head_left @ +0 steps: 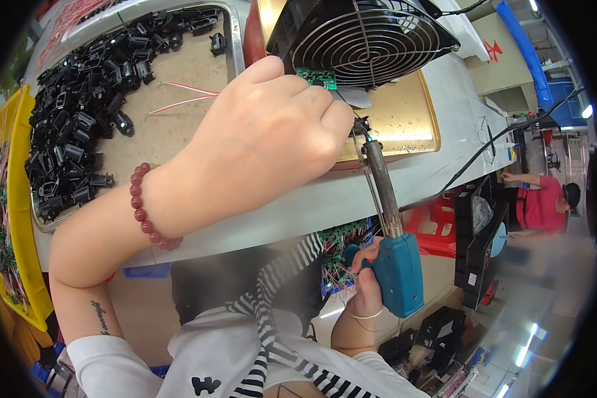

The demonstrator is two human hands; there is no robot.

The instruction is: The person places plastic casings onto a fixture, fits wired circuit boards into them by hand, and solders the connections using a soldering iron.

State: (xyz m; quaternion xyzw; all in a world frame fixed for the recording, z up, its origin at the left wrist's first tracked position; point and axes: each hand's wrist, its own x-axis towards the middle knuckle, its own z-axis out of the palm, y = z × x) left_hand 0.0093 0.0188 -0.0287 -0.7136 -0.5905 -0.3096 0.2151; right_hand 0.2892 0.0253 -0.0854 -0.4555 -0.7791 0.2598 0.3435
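Note:
My left hand [272, 126] is closed in the middle, knuckles up, over the near edge of a gold-coloured tray [414, 116]. A small green circuit board [320, 78] shows past its fingers, and red and white wires [186, 99] come out from under the hand on the left. A little black part [361, 125] sits by the fingers, its grip hidden. My right hand [366, 292] holds a teal soldering gun [401, 275] by the handle, pointing up. The gun's tip is at the black part, seemingly touching it.
A black fan with a wire guard [371, 40] stands just beyond the hands. At left, a metal tray [152, 126] holds many black plastic housings [79, 132]; a yellow bin [30, 219] holds boards with wires. A black cable [491, 142] crosses the right side. A person in pink [544, 202] is farther right.

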